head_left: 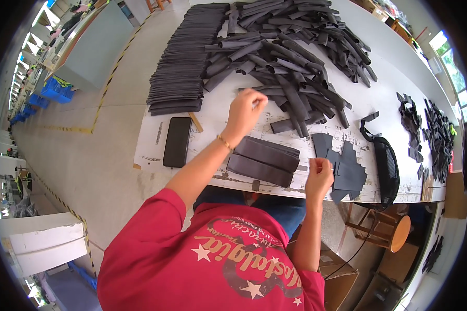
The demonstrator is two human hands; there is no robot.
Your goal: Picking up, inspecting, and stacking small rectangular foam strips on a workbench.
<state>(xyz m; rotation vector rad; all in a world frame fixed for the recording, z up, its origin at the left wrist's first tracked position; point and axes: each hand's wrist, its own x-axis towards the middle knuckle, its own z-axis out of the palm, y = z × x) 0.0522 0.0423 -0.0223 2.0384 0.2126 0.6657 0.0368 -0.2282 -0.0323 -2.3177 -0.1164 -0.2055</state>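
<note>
My left hand (245,113) is raised over the table beside the near edge of a loose heap of black fabric tubes (296,101). Its fingers are curled into a pinch, and what they hold, if anything, is too small to make out. Below it lie folded black fabric strips (264,160), side by side near the table's front edge. My right hand (319,179) is closed too, between those strips and a fanned stack of dark flat pieces (345,168). Its fingertips are pressed together, and I cannot tell whether anything is in them.
A long neat row of stacked black strips (187,59) runs along the table's left side. Near it lies a black phone (177,142). A black mesh pouch (386,171) sits at the right, and more dark scraps (438,140) lie beyond. A wooden stool (399,233) stands below.
</note>
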